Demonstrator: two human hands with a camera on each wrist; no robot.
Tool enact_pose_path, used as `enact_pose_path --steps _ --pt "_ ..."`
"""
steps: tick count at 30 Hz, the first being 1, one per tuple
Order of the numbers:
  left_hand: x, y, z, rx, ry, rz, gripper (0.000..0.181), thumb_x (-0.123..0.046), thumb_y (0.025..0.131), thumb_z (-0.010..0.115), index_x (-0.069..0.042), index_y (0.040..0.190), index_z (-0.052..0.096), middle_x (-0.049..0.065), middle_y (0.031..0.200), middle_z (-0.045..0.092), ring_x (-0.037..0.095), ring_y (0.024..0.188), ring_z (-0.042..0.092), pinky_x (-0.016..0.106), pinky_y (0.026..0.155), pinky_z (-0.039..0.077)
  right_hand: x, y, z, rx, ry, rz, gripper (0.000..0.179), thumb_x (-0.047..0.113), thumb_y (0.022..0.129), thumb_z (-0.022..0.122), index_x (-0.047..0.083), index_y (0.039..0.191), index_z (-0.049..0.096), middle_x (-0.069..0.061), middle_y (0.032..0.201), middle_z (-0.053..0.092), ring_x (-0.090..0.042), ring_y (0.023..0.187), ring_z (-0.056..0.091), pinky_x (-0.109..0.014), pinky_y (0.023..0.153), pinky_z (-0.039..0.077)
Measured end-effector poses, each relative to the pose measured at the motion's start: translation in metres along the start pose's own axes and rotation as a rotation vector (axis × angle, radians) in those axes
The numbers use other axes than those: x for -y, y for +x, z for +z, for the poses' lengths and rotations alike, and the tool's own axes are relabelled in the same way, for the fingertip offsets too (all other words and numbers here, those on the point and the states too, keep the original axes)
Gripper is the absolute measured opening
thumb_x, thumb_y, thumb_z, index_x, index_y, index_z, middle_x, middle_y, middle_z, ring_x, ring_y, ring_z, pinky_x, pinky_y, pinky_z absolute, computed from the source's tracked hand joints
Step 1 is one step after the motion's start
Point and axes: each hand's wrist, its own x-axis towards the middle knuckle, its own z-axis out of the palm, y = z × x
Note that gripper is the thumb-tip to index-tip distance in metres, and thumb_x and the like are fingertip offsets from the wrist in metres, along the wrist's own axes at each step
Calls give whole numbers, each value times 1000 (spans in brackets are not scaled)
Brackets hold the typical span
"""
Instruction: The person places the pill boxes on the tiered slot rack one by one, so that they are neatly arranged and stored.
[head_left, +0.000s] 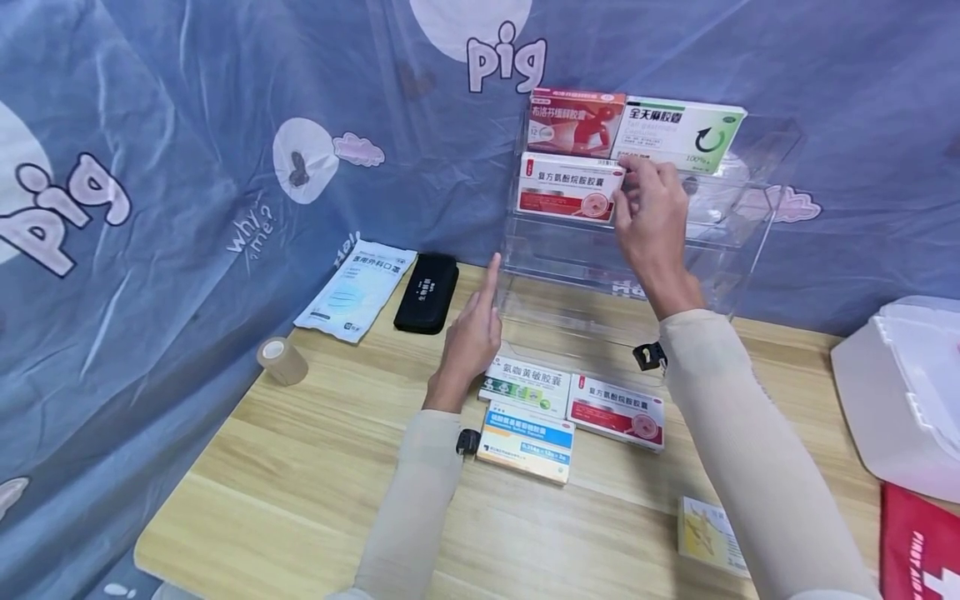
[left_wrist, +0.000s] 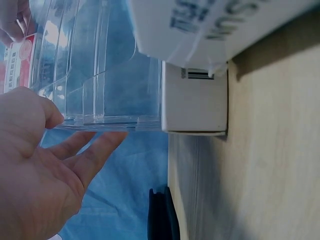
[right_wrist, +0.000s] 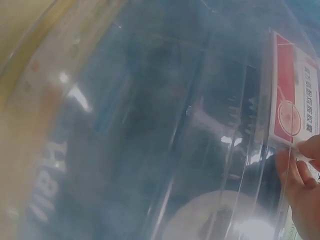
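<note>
A clear tiered display rack (head_left: 555, 254) stands against the cloth backdrop. At its middle tier, my right hand (head_left: 654, 212) pinches the right end of a white and red medicine box (head_left: 562, 200). That box (right_wrist: 284, 90) sits upright behind the tier's clear front in the right wrist view. With fingers fairly straight, my left hand (head_left: 472, 333) touches the rack's left side; in the left wrist view, the left hand's fingertips (left_wrist: 117, 137) lie along its side panel. A red medicine box (head_left: 576, 125) and a green and white one (head_left: 678, 133) fill the top tier.
By the rack's base lie a green and white box (head_left: 525, 387), a red and white box (head_left: 617, 412) and a blue-orange box (head_left: 525, 442). A mask packet (head_left: 356, 287), black case (head_left: 426, 293) and tape roll (head_left: 282, 361) are left; a white bin (head_left: 892, 392) stands right.
</note>
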Motion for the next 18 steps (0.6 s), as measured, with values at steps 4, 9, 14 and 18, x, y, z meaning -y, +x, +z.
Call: enact_pose_path --steps 4,9,14,18 --pt "0 0 -1 1 -2 -1 88 -9 112 49 -47 172 -4 13 148 62 26 74 56 40 65 50 -1 -3 1 2 -20 -16 44 1 102 64 6 146 65 -26 127 63 -38 113 68 -47 102 58" --pt "-1 -1 -1 -4 -13 -1 90 -8 112 49 -48 171 -5 13 154 60 27 73 57 41 64 51 -2 -6 -3 44 -38 -37 50 4 102 64 8 151 61 -28 128 61 -42 116 63 -55 106 50" --pt "-1 -1 -1 -5 -15 5 88 -8 112 49 -46 172 -4 14 153 60 27 74 56 41 64 50 -3 -10 -12 126 -58 -33 64 4 101 65 9 162 48 -29 136 59 -46 124 59 -60 112 45" --pt "-1 -1 -1 -1 -20 4 87 -9 112 48 -46 172 -3 14 153 60 27 73 56 41 65 50 -5 -13 -19 191 -60 4 77 4 100 64 11 169 31 -27 144 58 -46 132 56 -62 118 43"
